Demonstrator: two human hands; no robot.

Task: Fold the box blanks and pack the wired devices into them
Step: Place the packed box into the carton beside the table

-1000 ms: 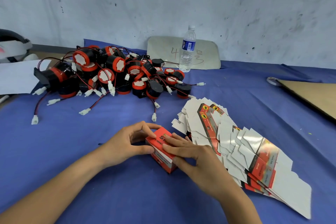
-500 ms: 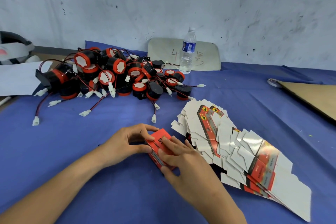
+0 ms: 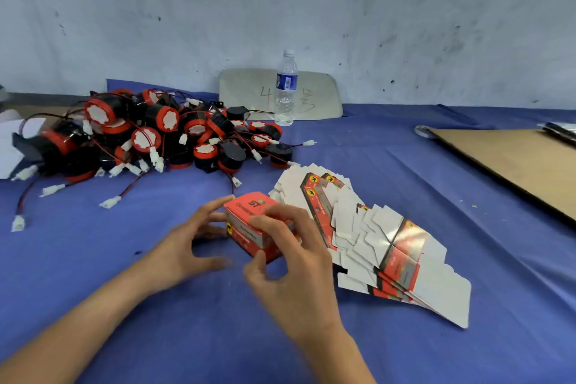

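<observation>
A folded red box (image 3: pixel 246 223) with a white side panel sits tilted on the blue cloth in the middle. My right hand (image 3: pixel 293 259) grips it, fingers curled over its top and thumb under its near corner. My left hand (image 3: pixel 187 243) is spread at the box's left end, its index fingertip touching the top corner and its thumb apart from the box. A fanned stack of flat box blanks (image 3: pixel 374 234), white and red, lies just right of the box. Behind, at the left, is a pile of black-and-red wired devices (image 3: pixel 156 134) with white plugs.
A water bottle (image 3: pixel 286 87) stands before a pale board (image 3: pixel 243 93) leaning on the wall. A brown cardboard sheet (image 3: pixel 514 159) lies at the right with a tape roll (image 3: pixel 422 130) by its corner. White paper (image 3: pixel 9 146) is at the left edge.
The box has been lifted and tipped onto an edge by my right hand. My left hand has opened, its thumb dropping away from the box. The camera has shifted left.
</observation>
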